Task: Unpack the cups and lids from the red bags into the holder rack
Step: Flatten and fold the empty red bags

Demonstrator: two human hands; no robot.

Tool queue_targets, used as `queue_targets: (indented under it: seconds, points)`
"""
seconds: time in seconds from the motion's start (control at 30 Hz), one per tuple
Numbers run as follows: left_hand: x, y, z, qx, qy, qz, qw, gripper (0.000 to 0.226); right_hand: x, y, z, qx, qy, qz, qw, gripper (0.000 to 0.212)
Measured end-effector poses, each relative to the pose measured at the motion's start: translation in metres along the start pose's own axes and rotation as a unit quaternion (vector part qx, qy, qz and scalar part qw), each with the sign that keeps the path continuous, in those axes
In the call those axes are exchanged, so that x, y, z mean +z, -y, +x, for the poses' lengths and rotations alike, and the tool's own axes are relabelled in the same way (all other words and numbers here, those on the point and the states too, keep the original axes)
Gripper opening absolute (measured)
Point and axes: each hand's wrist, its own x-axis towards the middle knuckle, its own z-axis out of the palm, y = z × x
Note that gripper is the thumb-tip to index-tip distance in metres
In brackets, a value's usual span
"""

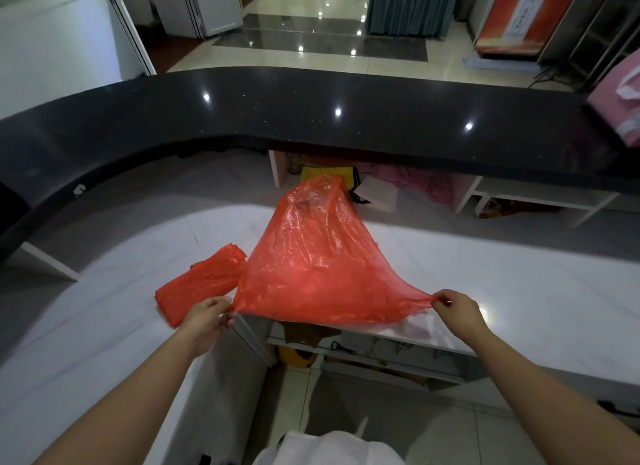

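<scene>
Over the white counter [519, 274], red bag [311, 267] stretched sideways between hands, peak pointing away

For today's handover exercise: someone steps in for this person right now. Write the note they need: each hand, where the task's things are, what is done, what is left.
Left hand pinches the near left corner of the large red bag; right hand pinches its right corner, stretching it over the white counter.
A second red bag, folded flat, lies on the counter to the left.
No cups, lids or holder rack in view, so progress cannot be judged.
Left: check the stretched bag's contents, then find the rack.
</scene>
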Motion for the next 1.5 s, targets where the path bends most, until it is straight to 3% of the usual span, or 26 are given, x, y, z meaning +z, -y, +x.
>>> queue_targets:
  seconds: [0.17,0.43,0.7,0.93,1.1,1.2,1.33,1.43,1.5]
  points:
    - [0.005,0.008,-0.001,-0.004,0.012,0.043,0.999,0.02,0.0,-0.001,0.0,0.008,0.001,0.01,1.0,0.012]
    - [0.003,0.026,0.016,0.011,-0.055,0.131,0.99,0.013,0.003,-0.005,-0.001,0.005,0.001,0.015,1.0,0.014]
    - [0.001,0.019,0.023,0.088,-0.107,0.207,0.968,0.016,0.001,-0.004,-0.002,-0.024,0.01,-0.023,0.999,0.025]
    - [0.009,0.008,0.019,0.162,-0.088,0.258,0.948,0.013,0.007,0.007,-0.002,-0.042,0.02,0.009,0.999,0.022]
    - [-0.019,0.008,0.027,0.113,-0.203,0.249,0.94,0.017,0.001,-0.007,0.004,0.036,-0.005,-0.01,0.999,0.026]
    - [-0.022,0.019,0.027,0.096,-0.213,0.277,0.932,0.02,0.006,-0.011,0.003,0.072,-0.002,-0.016,0.997,0.026]
    - [-0.019,0.026,0.025,0.084,-0.201,0.313,0.924,0.018,0.003,-0.008,0.004,0.105,0.06,-0.018,0.993,0.028]
    - [-0.02,0.016,0.021,0.108,-0.222,0.347,0.905,0.018,-0.013,-0.001,0.007,0.109,0.079,-0.026,0.991,0.042]
    - [-0.015,0.003,0.019,0.14,-0.231,0.372,0.888,0.024,-0.022,0.005,0.013,0.087,0.07,-0.037,0.993,0.041]
